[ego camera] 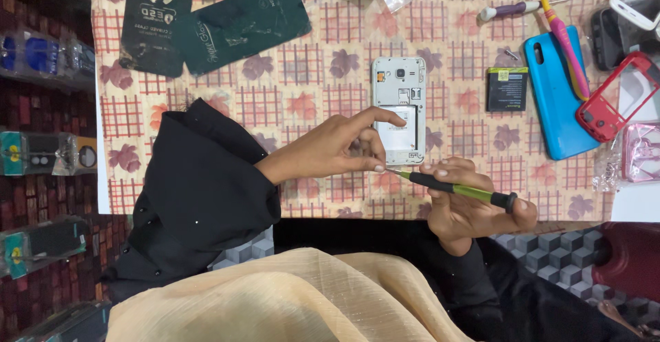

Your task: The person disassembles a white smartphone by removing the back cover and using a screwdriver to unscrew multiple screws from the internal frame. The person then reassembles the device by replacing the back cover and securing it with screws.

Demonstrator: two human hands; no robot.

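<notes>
Two hands work over my patterned cloth [289, 101]: my left hand [337, 146] pinches at the opened white phone [399, 105], my right hand [467, 208] grips a green-handled screwdriver [457, 189].

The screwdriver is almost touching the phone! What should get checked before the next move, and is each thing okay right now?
1. Screwdriver held firmly: ok, the right hand wraps its green and black handle.
2. Tip in place: cannot tell, the left hand pinches right at the tip, too small to see whether a screw is there.
3. Phone lying flat: ok, it rests face down on the floral tablecloth with its back cover off.
4. Battery out: ok, it lies apart, to the right of the phone.
5. Phone steadied: not ok, neither hand clearly presses it down.
6. Space around the phone: ok, the blue cover lies well aside.
</notes>
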